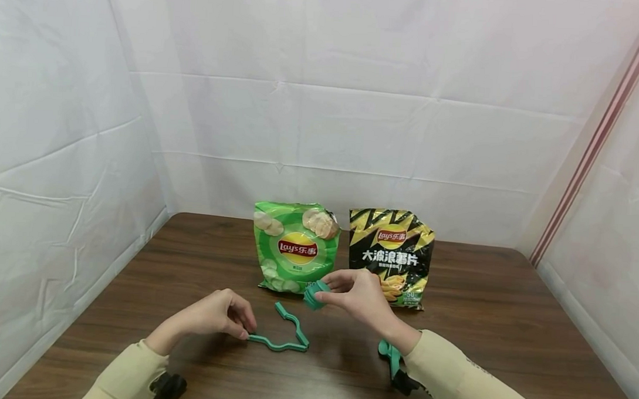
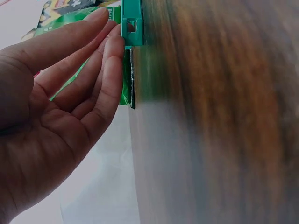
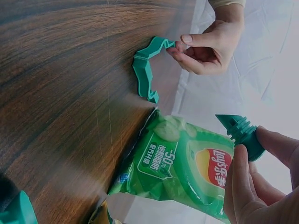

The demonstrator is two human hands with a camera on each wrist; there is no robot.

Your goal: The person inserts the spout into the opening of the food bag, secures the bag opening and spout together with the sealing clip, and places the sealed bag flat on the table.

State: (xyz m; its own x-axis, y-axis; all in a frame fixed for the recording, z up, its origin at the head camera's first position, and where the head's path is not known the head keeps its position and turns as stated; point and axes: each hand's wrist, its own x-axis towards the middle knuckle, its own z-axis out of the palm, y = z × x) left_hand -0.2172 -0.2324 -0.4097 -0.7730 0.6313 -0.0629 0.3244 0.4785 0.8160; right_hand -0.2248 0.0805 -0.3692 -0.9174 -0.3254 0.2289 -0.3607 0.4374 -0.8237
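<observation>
A hinged teal bag clip [image 1: 293, 345] lies spread in a V on the wooden table. My left hand [image 1: 217, 314] pinches its near-left end; in the left wrist view the clip's end, with a square slot [image 2: 132, 25], is at the fingertips. My right hand [image 1: 362, 299] holds a small teal spout [image 1: 316, 294] above the table, in front of the green chip bag. In the right wrist view this spout [image 3: 239, 133] shows a ribbed middle and a slanted pointed tip, with thumb and fingers round its wide base.
A green Lay's chip bag [image 1: 296, 248] and a black-and-yellow Lay's chip bag [image 1: 388, 257] stand side by side toward the back, each with a cut top corner. Another teal piece [image 1: 392, 356] lies beneath my right wrist. White sheeting [image 1: 322, 123] encloses the table [image 1: 484, 322].
</observation>
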